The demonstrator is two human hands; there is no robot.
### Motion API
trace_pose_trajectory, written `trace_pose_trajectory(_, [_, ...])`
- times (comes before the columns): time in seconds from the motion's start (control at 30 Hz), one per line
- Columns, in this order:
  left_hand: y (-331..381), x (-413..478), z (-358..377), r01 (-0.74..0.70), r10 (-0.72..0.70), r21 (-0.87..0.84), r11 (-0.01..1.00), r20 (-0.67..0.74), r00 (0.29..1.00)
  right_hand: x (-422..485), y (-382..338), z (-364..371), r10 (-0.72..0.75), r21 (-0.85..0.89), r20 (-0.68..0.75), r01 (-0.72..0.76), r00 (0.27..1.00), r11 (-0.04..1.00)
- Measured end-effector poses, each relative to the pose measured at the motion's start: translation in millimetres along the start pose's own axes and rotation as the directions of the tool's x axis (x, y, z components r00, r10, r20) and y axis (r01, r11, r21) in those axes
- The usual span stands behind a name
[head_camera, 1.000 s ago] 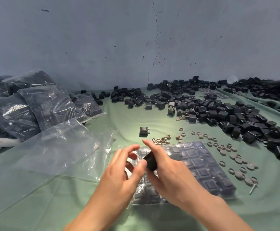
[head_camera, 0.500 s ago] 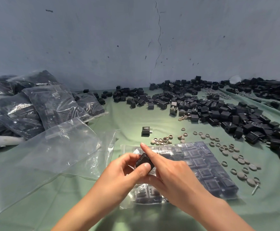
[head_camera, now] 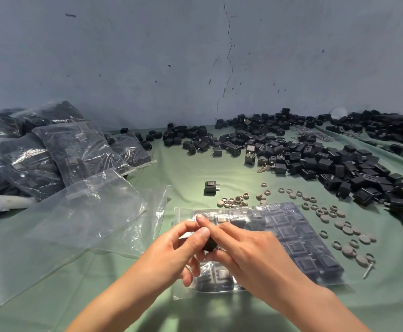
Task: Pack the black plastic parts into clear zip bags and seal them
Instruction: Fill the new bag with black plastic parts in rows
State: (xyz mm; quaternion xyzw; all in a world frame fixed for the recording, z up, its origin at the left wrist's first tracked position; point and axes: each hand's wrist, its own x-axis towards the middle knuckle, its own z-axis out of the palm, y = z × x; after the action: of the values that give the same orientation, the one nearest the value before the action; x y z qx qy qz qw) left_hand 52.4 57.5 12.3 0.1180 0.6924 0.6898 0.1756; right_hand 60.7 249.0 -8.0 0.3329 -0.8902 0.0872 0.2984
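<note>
While the left hand (head_camera: 176,250) and right hand (head_camera: 250,250) together pinch one black part (head_camera: 209,245), it sits over the left end of the partly filled zip bag (head_camera: 298,236), whose long axis runs rightward.

Surfaces: clear plastic zip bags (head_camera: 71,226) glossy, crinkled; small black cube-shaped plastic parts (head_camera: 315,161) matt; green cloth table cover (head_camera: 190,168) smooth, matt; blue-grey painted wall (head_camera: 147,56) rough, cracked.

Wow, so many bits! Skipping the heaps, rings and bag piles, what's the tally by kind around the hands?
hands: 2 (left hand, right hand)
zip bag being filled: 1
held black part: 1
lone black part: 1
screw: 1
Total: 6
</note>
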Motion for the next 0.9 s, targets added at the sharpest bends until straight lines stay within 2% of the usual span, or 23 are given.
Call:
trace_pose_trajectory(0.13, [1.6,-0.1,-3.0,-0.033,0.033,0.026,0.999,0.006,0.999,0.0,5.4,1.1,-0.006,0.033,-0.074,0.008,0.997,0.999])
trace_pose_trajectory(0.2, [4.4,2.4,-15.1,-0.05,0.057,0.061,0.997,-0.109,0.992,-0.7,9.7,2.5,0.07,0.099,-0.135,-0.057,0.988,0.994])
trace_pose_trajectory(0.27, [4.4,5.1,-34.5,-0.034,0.097,0.223,0.974,-0.28,0.955,-0.9,15.9,1.7,0.263,0.191,-0.19,-0.227,0.946,0.955])
trace_pose_trajectory(0.33, [0.9,5.9,-52.2,0.033,0.109,0.371,0.928,-0.355,0.928,-0.8,25.1,0.5,0.556,0.359,-0.162,-0.476,0.815,0.803])
trace_pose_trajectory(0.4, [-6.7,6.8,-60.4,0.094,0.058,0.408,0.908,-0.344,0.937,-3.3,37.5,0.1,0.787,0.605,-0.021,-0.619,0.617,0.502])
trace_pose_trajectory(0.43, [-10.6,8.2,-61.2,0.116,0.028,0.414,0.903,-0.324,0.946,-3.6,44.0,-1.5,0.85,0.684,0.052,-0.639,0.524,0.352])
trace_pose_trajectory(0.47, [-13.9,10.0,-60.6,0.129,0.004,0.419,0.899,-0.301,0.954,-3.4,49.7,-4.1,0.881,0.706,0.103,-0.658,0.461,0.262])
trace_pose_trajectory(0.5, [-16.0,12.7,-59.5,0.134,-0.015,0.418,0.899,-0.276,0.961,-3.7,54.2,-6.1,0.888,0.677,0.127,-0.693,0.442,0.249])
trace_pose_trajectory(0.57, [-18.0,19.9,-55.4,0.131,-0.042,0.382,0.915,-0.232,0.972,-7.3,59.7,-5.6,0.853,0.52,0.108,-0.76,0.511,0.39])
trace_pose_trajectory(0.67, [-19.8,30.5,-47.0,0.129,-0.059,0.319,0.939,-0.218,0.974,-11.5,58.5,-2.3,0.768,0.316,0.106,-0.754,0.631,0.576])
trace_pose_trajectory(0.8, [-24.4,37.4,-32.6,0.085,0.001,0.367,0.926,-0.227,0.974,-15.4,54.0,0.8,0.686,0.091,0.155,-0.701,0.711,0.707])
trace_pose_trajectory(0.9, [-23.5,40.3,-25.6,0.055,0.049,0.395,0.917,-0.249,0.967,-14.4,53.1,-0.5,0.651,0.015,0.163,-0.661,0.742,0.75])
